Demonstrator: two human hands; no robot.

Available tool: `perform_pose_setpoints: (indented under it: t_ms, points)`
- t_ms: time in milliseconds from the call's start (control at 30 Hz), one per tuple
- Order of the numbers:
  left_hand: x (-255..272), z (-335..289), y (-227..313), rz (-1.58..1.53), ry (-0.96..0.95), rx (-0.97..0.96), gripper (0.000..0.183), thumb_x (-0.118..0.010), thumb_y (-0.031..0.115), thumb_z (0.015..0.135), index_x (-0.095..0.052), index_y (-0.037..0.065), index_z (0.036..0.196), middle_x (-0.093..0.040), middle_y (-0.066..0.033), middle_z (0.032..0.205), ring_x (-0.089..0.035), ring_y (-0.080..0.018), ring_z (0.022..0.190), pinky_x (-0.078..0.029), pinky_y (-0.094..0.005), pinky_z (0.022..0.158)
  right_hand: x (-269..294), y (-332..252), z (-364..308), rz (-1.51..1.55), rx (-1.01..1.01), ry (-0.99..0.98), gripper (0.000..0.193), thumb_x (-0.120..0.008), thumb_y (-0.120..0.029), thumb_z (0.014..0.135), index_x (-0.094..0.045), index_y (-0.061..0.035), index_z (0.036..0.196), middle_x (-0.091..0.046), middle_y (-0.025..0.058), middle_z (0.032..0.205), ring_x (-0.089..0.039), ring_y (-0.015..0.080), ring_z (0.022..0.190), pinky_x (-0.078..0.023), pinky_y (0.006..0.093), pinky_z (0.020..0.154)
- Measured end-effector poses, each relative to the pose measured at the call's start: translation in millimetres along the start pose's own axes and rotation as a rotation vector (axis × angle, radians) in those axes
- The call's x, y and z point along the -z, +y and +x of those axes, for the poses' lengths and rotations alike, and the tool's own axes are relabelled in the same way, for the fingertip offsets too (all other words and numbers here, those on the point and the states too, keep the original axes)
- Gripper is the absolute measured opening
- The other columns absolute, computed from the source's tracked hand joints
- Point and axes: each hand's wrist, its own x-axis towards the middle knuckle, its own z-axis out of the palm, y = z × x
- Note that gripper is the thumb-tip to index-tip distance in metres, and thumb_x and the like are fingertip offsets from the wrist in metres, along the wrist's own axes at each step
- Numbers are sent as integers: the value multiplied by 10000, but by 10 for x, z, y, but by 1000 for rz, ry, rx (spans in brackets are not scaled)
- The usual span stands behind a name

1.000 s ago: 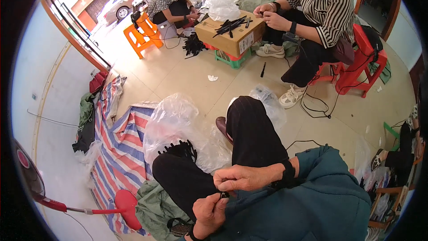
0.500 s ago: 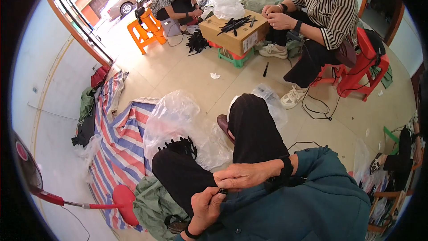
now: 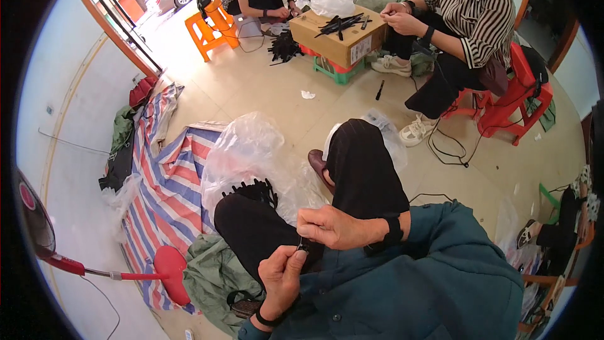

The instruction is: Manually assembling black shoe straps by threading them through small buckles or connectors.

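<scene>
My left hand (image 3: 281, 279) is closed, thumb and forefinger pinching a small black piece (image 3: 303, 248) over my lap. Just above it, my right hand (image 3: 335, 227) is closed in a pinch too. A thin pale line runs from its fingertips down to the black piece; whether this is a needle or a thread I cannot tell. Most of the black piece is covered by my left fingers. Beyond my left knee lies a bundle of black strips (image 3: 259, 192) on a clear plastic bag (image 3: 243, 145).
Striped sheeting (image 3: 170, 195) and green cloth (image 3: 217, 277) lie at left, beside a red-based stand (image 3: 171, 274). Ahead, a cardboard box (image 3: 314, 34) bears black strips; two people work by it. A red stool (image 3: 519, 91) and a looped cable (image 3: 450, 151) are at right.
My right hand has lifted slightly away from my left, opening a small gap spanned by the thin line. My left hand has moved slightly up and left. The view has shifted a little.
</scene>
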Motion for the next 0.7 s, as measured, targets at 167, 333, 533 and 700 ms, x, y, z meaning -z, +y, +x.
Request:
perform_pose_setpoints:
  t_ms: [167, 333, 533, 700]
  points:
    - [40, 27, -4, 9, 29, -22, 171, -556, 147, 871, -582, -6, 802, -482, 44, 615, -378, -22, 538, -281, -176, 469, 25, -2, 66, -19, -24, -45, 197, -480, -175, 899, -471, -11, 789, -466, 88, 582, -452, 173, 535, -380, 305, 528]
    - [87, 42, -124, -9, 59, -13, 165, -546, 150, 875, -575, -9, 842, -489, 40, 640, -385, -25, 541, -293, -172, 476, 22, 238, 186, 217, -62, 104, 194, -501, -234, 901, -499, -43, 927, -489, -12, 759, -454, 62, 660, -392, 240, 554]
    - [164, 25, -239, -272, 51, 154, 123, -536, 112, 878, -563, -7, 869, -529, 3, 611, -434, -27, 505, -338, -171, 459, -47, 145, 128, 301, -301, -202, 215, -534, -207, 876, -515, -24, 987, -544, 11, 734, -511, 65, 652, -421, 213, 566]
    - [197, 41, -293, -238, -78, 172, 122, -516, 101, 885, -562, -10, 867, -575, -27, 642, -471, -37, 500, -369, -171, 460, -83, 180, 122, 45, -185, -229, 147, -568, -157, 848, -545, -21, 896, -570, 54, 641, -546, 110, 605, -429, 255, 563]
